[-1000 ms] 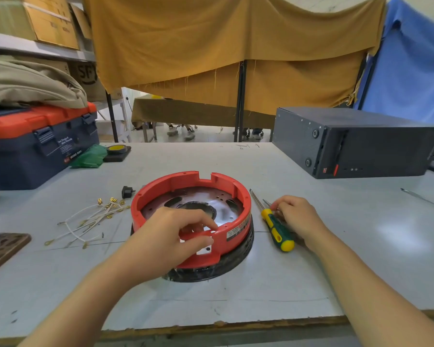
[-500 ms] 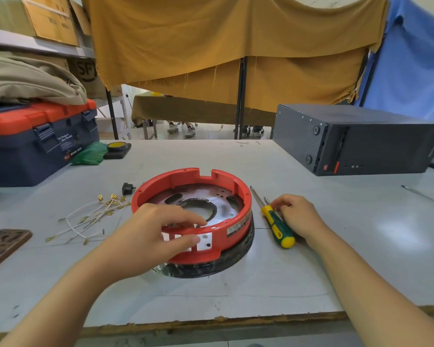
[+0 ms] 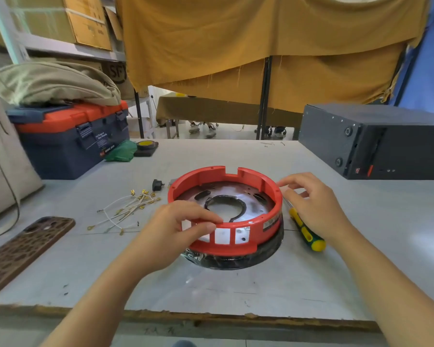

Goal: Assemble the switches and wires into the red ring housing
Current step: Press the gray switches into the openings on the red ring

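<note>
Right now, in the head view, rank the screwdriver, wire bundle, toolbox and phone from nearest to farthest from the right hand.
1. Screwdriver, just under the right hand.
2. Wire bundle, left of the ring.
3. Phone and toolbox, far left; too close to call.

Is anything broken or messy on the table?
A little. The grey table's near edge is chipped and ragged, and thin white wires with gold ends lie in a loose tangle left of the red ring housing.

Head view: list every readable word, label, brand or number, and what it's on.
"SF": printed on the cardboard box behind the toolbox.
Toolbox front label: white text, too blurred to read.
Sticker on the red ring housing: too small to read.
Upper cardboard boxes: faint print, unreadable.
Black case: no readable text.
</note>
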A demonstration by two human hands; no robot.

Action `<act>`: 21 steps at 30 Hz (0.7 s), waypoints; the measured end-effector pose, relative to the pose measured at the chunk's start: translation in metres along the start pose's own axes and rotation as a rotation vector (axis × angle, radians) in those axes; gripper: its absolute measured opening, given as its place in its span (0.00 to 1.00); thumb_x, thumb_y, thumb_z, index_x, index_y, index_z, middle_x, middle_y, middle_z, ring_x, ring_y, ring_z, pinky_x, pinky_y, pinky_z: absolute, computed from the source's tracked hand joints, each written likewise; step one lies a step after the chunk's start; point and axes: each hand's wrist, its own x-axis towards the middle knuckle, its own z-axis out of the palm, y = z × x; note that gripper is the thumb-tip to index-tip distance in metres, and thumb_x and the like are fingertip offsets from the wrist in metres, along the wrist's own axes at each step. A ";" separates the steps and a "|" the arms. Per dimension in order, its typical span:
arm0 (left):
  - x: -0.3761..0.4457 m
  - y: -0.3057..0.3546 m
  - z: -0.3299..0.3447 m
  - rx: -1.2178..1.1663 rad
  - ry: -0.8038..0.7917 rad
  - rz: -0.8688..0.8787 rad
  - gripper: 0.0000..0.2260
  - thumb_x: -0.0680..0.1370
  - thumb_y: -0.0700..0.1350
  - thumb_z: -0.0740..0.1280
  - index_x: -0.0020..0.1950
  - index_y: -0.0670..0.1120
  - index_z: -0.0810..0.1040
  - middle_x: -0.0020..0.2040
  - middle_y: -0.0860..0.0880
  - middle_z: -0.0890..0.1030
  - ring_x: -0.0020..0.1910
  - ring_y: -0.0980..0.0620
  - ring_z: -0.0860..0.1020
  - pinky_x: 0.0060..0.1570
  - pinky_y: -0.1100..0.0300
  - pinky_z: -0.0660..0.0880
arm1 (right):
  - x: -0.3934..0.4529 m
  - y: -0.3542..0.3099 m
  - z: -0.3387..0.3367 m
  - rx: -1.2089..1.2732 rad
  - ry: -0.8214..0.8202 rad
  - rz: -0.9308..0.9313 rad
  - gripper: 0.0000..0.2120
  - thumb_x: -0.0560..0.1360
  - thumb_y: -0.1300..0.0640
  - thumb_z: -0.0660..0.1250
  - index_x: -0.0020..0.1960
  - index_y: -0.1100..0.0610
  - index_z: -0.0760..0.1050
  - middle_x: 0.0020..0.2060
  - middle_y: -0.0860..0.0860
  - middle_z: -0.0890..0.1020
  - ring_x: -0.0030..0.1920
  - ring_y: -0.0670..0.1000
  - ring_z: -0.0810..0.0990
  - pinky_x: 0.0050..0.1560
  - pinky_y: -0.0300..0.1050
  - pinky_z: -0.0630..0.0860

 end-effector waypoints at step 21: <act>0.040 -0.090 -0.025 0.082 0.256 -0.294 0.11 0.77 0.40 0.64 0.57 0.50 0.79 0.58 0.53 0.79 0.56 0.57 0.75 0.58 0.63 0.68 | 0.001 -0.060 0.023 -0.130 -0.716 -0.132 0.22 0.63 0.27 0.59 0.39 0.43 0.80 0.35 0.45 0.82 0.37 0.44 0.80 0.37 0.34 0.77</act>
